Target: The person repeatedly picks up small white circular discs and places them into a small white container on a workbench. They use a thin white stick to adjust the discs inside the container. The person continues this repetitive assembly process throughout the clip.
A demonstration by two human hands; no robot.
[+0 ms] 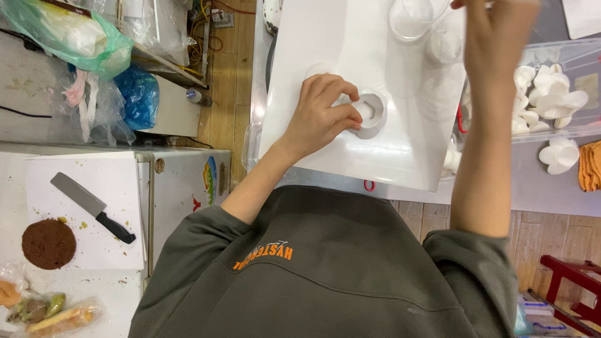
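pinching the near rim of a white hexagonal ring mould (370, 114), the left hand (322, 116) rests on a white board (325, 56) laid on the worktop (544, 181), the mould lying just to its right and touching the fingertips. the right hand (494, 37) is raised well apart, farther right and blurred; whether it grips anything cannot be told, so the left is nearer.

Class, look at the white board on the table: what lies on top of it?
On the white board lies a white hexagonal cutter, held by the left hand. Clear round containers stand near its far edge. What is beneath the board is hidden.
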